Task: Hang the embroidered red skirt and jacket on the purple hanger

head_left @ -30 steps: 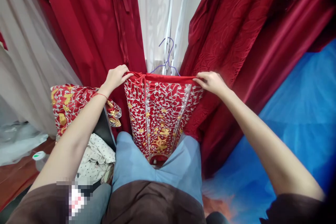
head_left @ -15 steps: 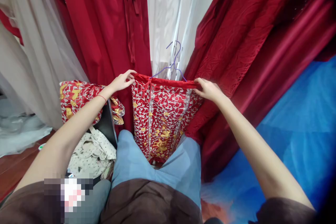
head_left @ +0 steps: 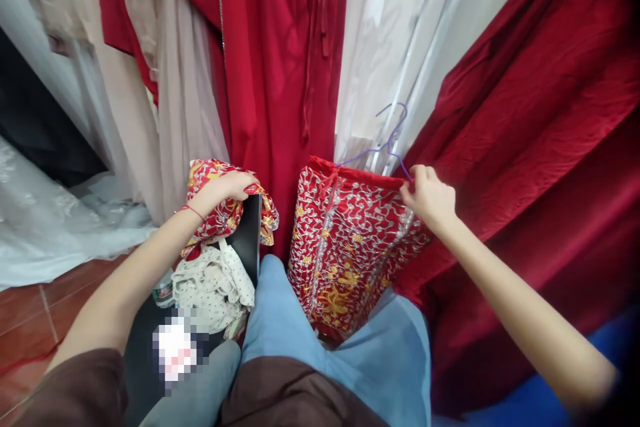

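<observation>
A red skirt [head_left: 350,247] with silver and gold embroidery hangs from a purple wire hanger [head_left: 387,140] in front of my knees. My right hand [head_left: 427,197] pinches the skirt's right waist corner at the hanger. My left hand [head_left: 227,187] is off the skirt and rests closed on a second embroidered red garment [head_left: 225,213], which is draped over the back of a black chair [head_left: 250,240] at my left.
Red gowns [head_left: 525,147] and white and beige dresses [head_left: 165,80] hang close all round. A dotted cream cloth [head_left: 215,283] lies on the chair seat. White tulle [head_left: 50,213] spreads over the red tiled floor at the left. My blue trouser legs [head_left: 300,340] fill the bottom centre.
My left hand has let go of the skirt's left waist corner and moved left onto the garment on the chair. The view has swung left, and the skirt hangs by my right hand.
</observation>
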Demonstrator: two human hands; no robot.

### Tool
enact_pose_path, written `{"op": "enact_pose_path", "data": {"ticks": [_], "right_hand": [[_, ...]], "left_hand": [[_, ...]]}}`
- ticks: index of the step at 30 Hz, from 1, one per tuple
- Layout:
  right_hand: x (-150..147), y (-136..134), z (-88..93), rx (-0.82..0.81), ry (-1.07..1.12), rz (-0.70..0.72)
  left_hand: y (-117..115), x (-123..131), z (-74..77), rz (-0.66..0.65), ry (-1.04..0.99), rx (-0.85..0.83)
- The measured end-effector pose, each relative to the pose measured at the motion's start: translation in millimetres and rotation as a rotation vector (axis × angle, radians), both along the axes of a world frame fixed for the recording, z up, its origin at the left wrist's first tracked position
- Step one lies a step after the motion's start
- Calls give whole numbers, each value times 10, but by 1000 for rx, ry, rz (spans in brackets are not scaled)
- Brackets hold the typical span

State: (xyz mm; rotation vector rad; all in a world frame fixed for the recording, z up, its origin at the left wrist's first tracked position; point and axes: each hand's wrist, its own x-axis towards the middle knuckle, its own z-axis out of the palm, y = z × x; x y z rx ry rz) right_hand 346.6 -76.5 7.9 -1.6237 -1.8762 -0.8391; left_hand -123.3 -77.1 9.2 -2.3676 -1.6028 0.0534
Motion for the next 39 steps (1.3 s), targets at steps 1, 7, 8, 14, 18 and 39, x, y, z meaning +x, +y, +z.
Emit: {"op": "enact_pose_path", "data": {"ticks": [1, 7, 8, 14, 18, 39], "right_hand": [[-171, -65, 20, -11, -47, 13], [-1305, -618, -70, -194, -321, 375], [-1454, -705, -104, -226, -285, 421], [-1635, -912, -291, -399, 271, 526], [-1377, -1008, -774, -329, 708, 534], [-325, -1262, -1844, -166, 919, 191]], "left_hand": [[-24, 70, 30, 1, 4, 33], [-493, 793, 85, -246, -304, 181], [-612, 912, 84, -324, -393, 175], [-1137, 1396, 30, -449, -583, 171], [-1190, 1622, -423, -277, -564, 137], [-1093, 2054, -1330, 158, -357, -158]]}}
